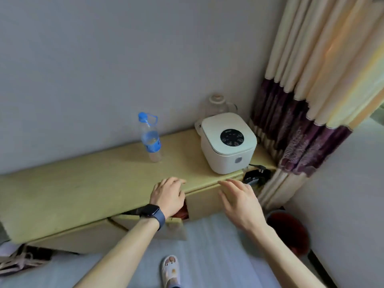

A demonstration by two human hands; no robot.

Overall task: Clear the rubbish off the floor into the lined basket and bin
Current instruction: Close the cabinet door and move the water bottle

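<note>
My left hand [168,194], with a dark watch on its wrist, rests on the front edge of a low yellow cabinet [83,183], fingers bent on the top. Just below that hand, something reddish-brown [182,213] shows in the gap of the cabinet front. My right hand [239,200] hovers in front of the cabinet's right door panel with fingers spread and holds nothing. A dark red bin [291,231] stands on the floor to the right, below the curtain. I cannot tell whether it is lined. No basket is in view.
A water bottle [150,138] with a blue cap and a white rice cooker [227,142] stand on the cabinet, with a glass jug [216,104] behind. A black plug [256,175] lies at the right end. Bag straps [18,260] lie lower left. My slippered foot [171,269] is on the grey floor.
</note>
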